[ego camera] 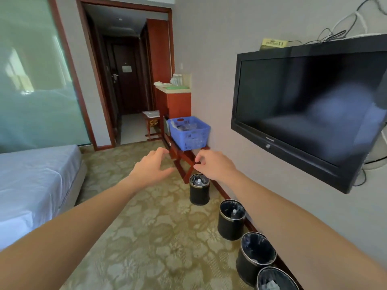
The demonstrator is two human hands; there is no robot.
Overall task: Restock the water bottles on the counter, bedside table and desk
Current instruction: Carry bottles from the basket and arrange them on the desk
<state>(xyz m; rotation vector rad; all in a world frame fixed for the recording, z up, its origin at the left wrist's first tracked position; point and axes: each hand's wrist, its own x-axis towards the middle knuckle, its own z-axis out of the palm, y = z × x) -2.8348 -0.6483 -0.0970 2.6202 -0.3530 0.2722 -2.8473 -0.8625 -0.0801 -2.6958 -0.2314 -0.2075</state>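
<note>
A blue plastic basket (201,141) holding clear water bottles (185,127) stands on a dark wooden luggage rack (184,156) against the right wall. Both my arms stretch toward it. My left hand (150,165) is open with fingers spread, a little short of the rack's near corner. My right hand (213,163) is open too, fingers curled loosely, just below the basket's near edge. Neither hand holds anything. Behind the basket a wooden counter (178,90) carries cups and a green tray.
Several black waste bins (199,191) line the right wall; empty bottles show in two. A wall television (310,109) hangs at right. A bed (35,185) with a white sheet lies at left. A doorway (129,80) leads to a dark hallway with a small stool (151,120).
</note>
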